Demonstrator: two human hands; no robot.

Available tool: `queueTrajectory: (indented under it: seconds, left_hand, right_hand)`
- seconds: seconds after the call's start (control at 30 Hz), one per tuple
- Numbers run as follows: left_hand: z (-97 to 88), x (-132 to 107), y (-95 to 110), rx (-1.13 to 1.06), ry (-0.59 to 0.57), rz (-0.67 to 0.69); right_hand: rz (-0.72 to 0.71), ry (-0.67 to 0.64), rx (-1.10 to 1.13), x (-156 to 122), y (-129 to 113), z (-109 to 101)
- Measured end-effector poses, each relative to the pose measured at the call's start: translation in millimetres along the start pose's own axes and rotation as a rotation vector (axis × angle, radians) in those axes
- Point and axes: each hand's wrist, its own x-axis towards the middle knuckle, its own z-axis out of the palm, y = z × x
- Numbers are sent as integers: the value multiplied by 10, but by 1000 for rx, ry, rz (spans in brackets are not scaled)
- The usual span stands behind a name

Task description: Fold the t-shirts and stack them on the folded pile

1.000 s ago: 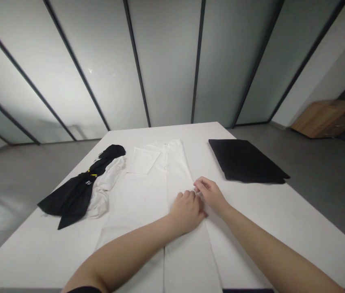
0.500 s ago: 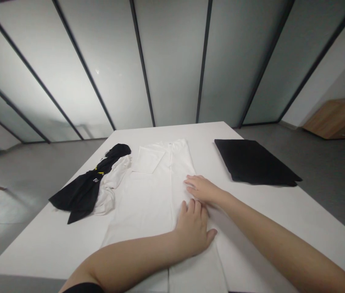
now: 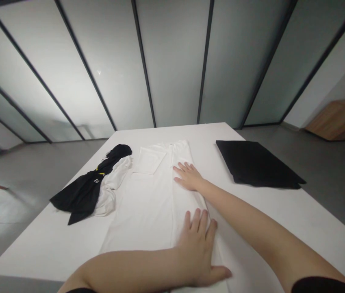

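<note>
We are pressing our left hand [image 3: 197, 246], wide open and gripping nothing, flat on the white pocketed shirt [image 3: 148, 211], whose long axis runs ahead from that hand along the counter [image 3: 38, 248], while our equally open right hand [image 3: 189, 177] rests farther up it.

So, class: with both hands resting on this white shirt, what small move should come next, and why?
Probably smooth the shirt flat along its lengthwise fold: the right hand and left hand lie open, fingers spread, on the white shirt, right beside the fold.
</note>
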Motion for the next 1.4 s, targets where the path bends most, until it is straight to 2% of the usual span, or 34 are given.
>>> queueTrajectory:
  seconds: [0.2, 0.27, 0.33, 0.43, 0.57, 0.6, 0.67, 0.73, 0.87, 1.0, 1.13, 1.23, 1.33, 1.4]
  left_hand:
    - [-124, -160, -27, -156, -41, 71]
    - [-175, -149, -56, -203, -43, 57]
    - [-258, -36, -124, -265, -38, -41]
    - [-448, 386, -350, -367, 54, -270]
    - [-629, 1235, -803, -476, 315, -456]
    - [-624, 1424, -903, -460, 356, -545]
    - [-534, 1701, -1049, -387, 360, -699]
    - [-361, 1824, -1111, -231, 372, -773]
    - [-4, 1757, -1067, -51, 293, -723]
    - [122, 1551, -978, 16, 275, -655]
    - [112, 1224, -873, 39, 298, -587]
    - [121, 921, -782, 35, 300, -535]
    - [156, 662, -715, 42, 249, -493]
    - [175, 553, -691, 33, 201, -471]
  right_hand:
    - [58, 64, 32, 138, 80, 11]
    - [49, 119, 146, 153, 134, 49]
    - [51, 207, 353, 159, 218, 88]
    - [115, 423, 748, 166, 381, 121]
    - [289, 794, 1393, 191, 585, 107]
    - [309, 832, 1456, 198, 624, 97]
    - [321, 859, 1484, 205, 688, 75]
    - [321, 867, 1517, 203, 726, 57]
    - [283, 810, 1540, 156, 714, 20]
    - [177, 693, 1390, 30, 582, -47]
    - [-67, 453, 1027, -95, 344, -85]
    - [-206, 223, 735, -109, 138, -34]
    - [-200, 18, 431, -81, -1, 54]
    - [-127, -31, 264, -64, -24, 93]
